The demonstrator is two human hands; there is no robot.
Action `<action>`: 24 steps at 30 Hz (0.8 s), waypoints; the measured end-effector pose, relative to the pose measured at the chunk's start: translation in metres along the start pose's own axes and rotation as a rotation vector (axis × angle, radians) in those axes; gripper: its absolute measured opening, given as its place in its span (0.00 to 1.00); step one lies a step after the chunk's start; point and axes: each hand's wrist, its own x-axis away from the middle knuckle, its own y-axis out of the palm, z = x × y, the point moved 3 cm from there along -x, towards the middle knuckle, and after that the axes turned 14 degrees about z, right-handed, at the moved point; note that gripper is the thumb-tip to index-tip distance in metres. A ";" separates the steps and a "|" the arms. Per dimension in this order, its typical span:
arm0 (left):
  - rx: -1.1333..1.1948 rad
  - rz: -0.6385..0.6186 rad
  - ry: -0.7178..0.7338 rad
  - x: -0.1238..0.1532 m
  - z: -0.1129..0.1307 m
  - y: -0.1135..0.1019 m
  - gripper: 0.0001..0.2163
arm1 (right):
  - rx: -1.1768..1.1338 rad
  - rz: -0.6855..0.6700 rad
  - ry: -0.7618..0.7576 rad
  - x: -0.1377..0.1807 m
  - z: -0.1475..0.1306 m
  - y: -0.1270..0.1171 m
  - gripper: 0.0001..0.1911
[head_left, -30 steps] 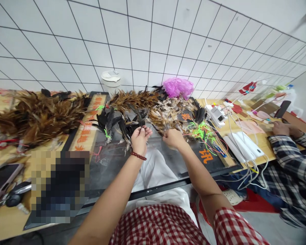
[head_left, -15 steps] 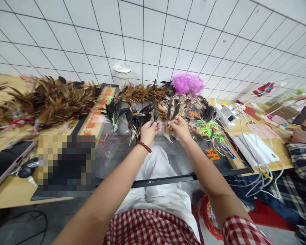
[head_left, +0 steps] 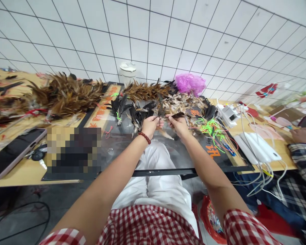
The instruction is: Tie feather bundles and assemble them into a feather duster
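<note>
My left hand (head_left: 150,126) pinches a few dark feathers (head_left: 160,108) that point upward from the fingertips. Close beside it on the right, my right hand (head_left: 180,126) has its fingers closed on a dark brown feather (head_left: 177,115) lying nearly flat across them. The two sets of fingertips are a small gap apart over the glass panel (head_left: 112,143). Left of my hands lie loose black feathers (head_left: 137,117) and a black feather bundle (head_left: 119,107) tied with green. Mottled pale feathers (head_left: 178,102) are heaped just behind the hands.
A brown feather strip (head_left: 145,90) runs along the back, near a white lidded cup (head_left: 128,72) and a purple plastic bag (head_left: 190,84). Green ties (head_left: 211,131) lie right. White power banks (head_left: 257,148) with cables stand near a co-worker's sleeve (head_left: 302,160). A phone (head_left: 16,153) lies left.
The feather in my right hand has tipped from upright to nearly flat. My hands have drawn slightly closer together. The whole view has shifted a little.
</note>
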 end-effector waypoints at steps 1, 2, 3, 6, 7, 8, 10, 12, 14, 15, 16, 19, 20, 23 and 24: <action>0.004 -0.001 0.008 -0.001 0.000 0.000 0.03 | 0.003 0.026 -0.006 -0.001 0.002 0.000 0.22; 0.007 -0.006 0.017 -0.001 0.000 -0.001 0.04 | 0.001 0.041 -0.008 -0.001 0.004 0.001 0.22; 0.007 -0.013 0.025 -0.001 0.000 -0.001 0.04 | 0.002 0.046 -0.010 -0.002 0.005 0.002 0.22; -0.010 -0.036 0.034 -0.001 0.000 0.000 0.05 | 0.062 0.031 -0.058 -0.003 0.008 0.004 0.20; -0.023 -0.044 0.029 0.000 0.000 0.000 0.05 | 0.097 0.025 -0.084 -0.003 0.008 0.004 0.20; -0.040 -0.053 0.018 0.001 0.000 0.000 0.05 | 0.135 0.017 -0.112 -0.004 0.008 0.004 0.20; -0.076 -0.086 -0.028 0.004 0.001 0.000 0.06 | 0.209 0.005 -0.169 -0.005 0.009 0.002 0.19; -0.102 -0.129 -0.090 0.008 0.001 0.001 0.05 | 0.262 0.001 -0.222 -0.006 0.009 0.001 0.18; -0.121 -0.166 -0.140 0.011 0.002 0.001 0.04 | 0.277 -0.009 -0.252 -0.005 0.008 0.002 0.17; -0.130 -0.175 -0.153 0.013 0.002 0.001 0.04 | 0.266 -0.016 -0.248 -0.004 0.007 0.003 0.17; -0.136 -0.174 -0.157 0.013 0.003 0.001 0.04 | 0.241 -0.018 -0.233 -0.003 0.007 0.004 0.16; -0.111 -0.141 -0.141 0.012 0.003 0.001 0.05 | 0.112 -0.004 -0.119 0.000 0.004 0.007 0.17; -0.092 -0.128 -0.136 0.011 0.002 0.000 0.05 | 0.079 0.006 -0.057 0.001 0.004 0.007 0.18; -0.031 -0.093 -0.131 0.005 0.000 -0.001 0.05 | 0.148 0.035 0.091 0.003 0.006 0.004 0.17; -0.005 -0.083 -0.127 0.004 0.000 -0.002 0.06 | 0.245 0.051 0.078 0.003 0.005 0.002 0.15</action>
